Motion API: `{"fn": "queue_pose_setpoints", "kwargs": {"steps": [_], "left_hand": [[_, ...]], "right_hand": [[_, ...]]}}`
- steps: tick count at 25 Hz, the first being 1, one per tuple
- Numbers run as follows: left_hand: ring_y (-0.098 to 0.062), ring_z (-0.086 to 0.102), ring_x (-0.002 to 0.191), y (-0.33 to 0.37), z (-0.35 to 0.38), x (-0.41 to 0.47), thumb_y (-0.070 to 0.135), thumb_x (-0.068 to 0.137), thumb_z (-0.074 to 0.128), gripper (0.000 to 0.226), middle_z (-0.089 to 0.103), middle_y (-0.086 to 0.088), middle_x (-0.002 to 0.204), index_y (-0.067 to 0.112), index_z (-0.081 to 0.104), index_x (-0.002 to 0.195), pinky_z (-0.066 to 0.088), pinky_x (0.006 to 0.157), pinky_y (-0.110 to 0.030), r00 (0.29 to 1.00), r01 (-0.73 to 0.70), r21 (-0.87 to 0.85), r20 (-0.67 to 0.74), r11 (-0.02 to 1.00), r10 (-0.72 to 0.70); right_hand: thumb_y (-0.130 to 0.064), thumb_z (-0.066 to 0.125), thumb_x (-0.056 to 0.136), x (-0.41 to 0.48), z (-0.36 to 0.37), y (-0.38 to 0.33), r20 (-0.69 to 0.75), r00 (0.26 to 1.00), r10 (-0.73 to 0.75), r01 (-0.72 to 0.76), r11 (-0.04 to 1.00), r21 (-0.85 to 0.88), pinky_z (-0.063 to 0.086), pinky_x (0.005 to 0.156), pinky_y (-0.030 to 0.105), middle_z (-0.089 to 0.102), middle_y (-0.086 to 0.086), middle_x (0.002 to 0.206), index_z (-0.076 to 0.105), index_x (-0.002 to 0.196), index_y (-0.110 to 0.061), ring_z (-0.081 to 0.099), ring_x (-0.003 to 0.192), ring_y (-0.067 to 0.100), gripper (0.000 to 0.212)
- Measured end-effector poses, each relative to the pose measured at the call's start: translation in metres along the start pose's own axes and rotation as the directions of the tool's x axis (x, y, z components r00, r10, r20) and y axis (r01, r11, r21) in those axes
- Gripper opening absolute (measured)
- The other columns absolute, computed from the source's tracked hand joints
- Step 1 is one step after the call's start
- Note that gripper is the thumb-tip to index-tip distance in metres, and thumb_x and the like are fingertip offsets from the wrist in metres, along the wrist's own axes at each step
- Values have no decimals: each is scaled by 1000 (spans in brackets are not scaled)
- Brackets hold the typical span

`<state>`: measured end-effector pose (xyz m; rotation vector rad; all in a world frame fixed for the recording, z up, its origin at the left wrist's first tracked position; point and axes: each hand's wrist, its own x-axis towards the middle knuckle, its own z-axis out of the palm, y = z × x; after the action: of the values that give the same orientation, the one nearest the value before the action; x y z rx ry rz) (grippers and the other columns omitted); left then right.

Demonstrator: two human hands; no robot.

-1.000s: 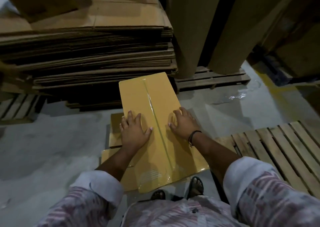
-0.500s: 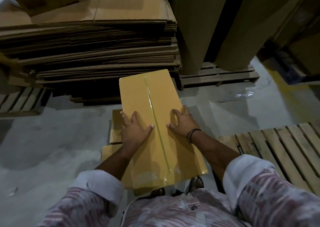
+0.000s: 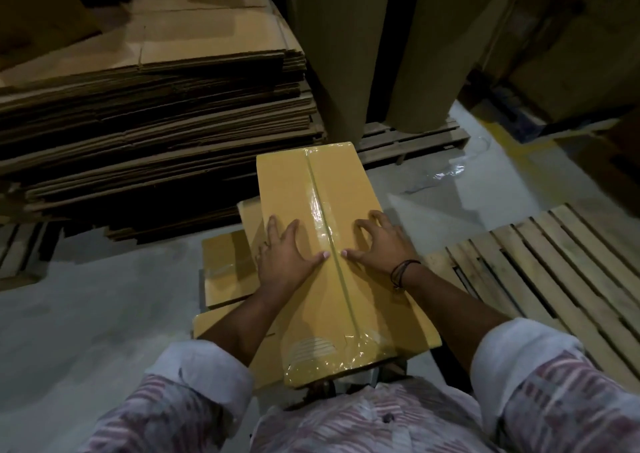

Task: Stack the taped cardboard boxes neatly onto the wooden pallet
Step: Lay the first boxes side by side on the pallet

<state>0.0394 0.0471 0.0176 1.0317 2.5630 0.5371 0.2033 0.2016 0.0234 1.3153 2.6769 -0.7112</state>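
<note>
Two hands rest on the top face of a taped cardboard box (image 3: 332, 210), a long yellow carton lying lengthwise away from the person, over a low pile of other yellow boxes (image 3: 225, 269) on the grey floor (image 3: 86, 331). The left hand (image 3: 287, 257) lies flat and released, fingers spread near the box's left edge, thumb pointing toward the clear tape strip (image 3: 320, 206) that runs down the centre seam. The right hand (image 3: 381, 244) sits across the seam from it, fingers arched so that the fingertips press the cardboard, thumb stretched toward the tape; it grasps nothing. A dark cord bracelet (image 3: 403, 270) circles the right wrist, and both forearms come out of rolled, striped sleeves (image 3: 540, 400). Near the box's close end a faint ribbed mark (image 3: 313, 347) shows under the glossy tape, too blurred to read. The wooden pallet (image 3: 554, 272) lies on the floor to the right, near the box but not under it, with bare slats. Behind and to the left rises a tall stack of flattened cardboard sheets (image 3: 156, 134). Large brown paper rolls (image 3: 332, 54) stand upright on a second pallet (image 3: 408, 141) beyond the box. A scrap of clear plastic (image 3: 446, 172) lies on the floor near that pallet.
</note>
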Motion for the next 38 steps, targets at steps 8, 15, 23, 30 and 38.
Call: {"fn": "queue_pose_setpoints", "kwargs": {"steps": [8,15,23,30,38], "left_hand": [[-45,41,137,74,30,-25,84,68,67,99,4,-2,170,39,37,151,38,110,-53,931,-339,24,151,941,331],[-46,39,140,158,83,-91,86,67,66,103,2,0,169,38,36,152,38,112,-55,746,-615,-22,308,788,591],[-44,36,141,231,154,-225,87,66,65,107,-1,3,169,38,32,154,41,109,-54,602,-724,-53,439,688,667],[-45,41,137,265,214,-366,90,63,63,107,4,1,168,37,34,153,43,108,-56,619,-677,-85,470,731,629],[-46,38,139,308,247,-440,85,66,67,106,3,0,168,36,34,154,39,112,-55,661,-623,-74,482,779,575]], "right_hand": [[-78,68,69,-93,-19,66,-204,936,288,-283,958,51,42,106,45,26,-3,159,50,140,-37,43,132,36,84],[-79,67,68,-219,-25,140,-299,775,556,-546,828,126,43,104,45,27,-2,158,51,138,-36,45,130,36,83],[-82,63,69,-373,-8,229,-269,645,715,-701,694,164,42,106,46,23,-5,160,47,141,-38,42,134,34,87],[-82,59,71,-502,0,311,-246,688,683,-692,719,61,42,106,50,23,-3,160,44,142,-38,41,132,37,85],[-82,58,72,-562,-1,386,-251,739,625,-639,769,36,42,104,47,27,-3,158,49,139,-38,43,131,36,81]]}}
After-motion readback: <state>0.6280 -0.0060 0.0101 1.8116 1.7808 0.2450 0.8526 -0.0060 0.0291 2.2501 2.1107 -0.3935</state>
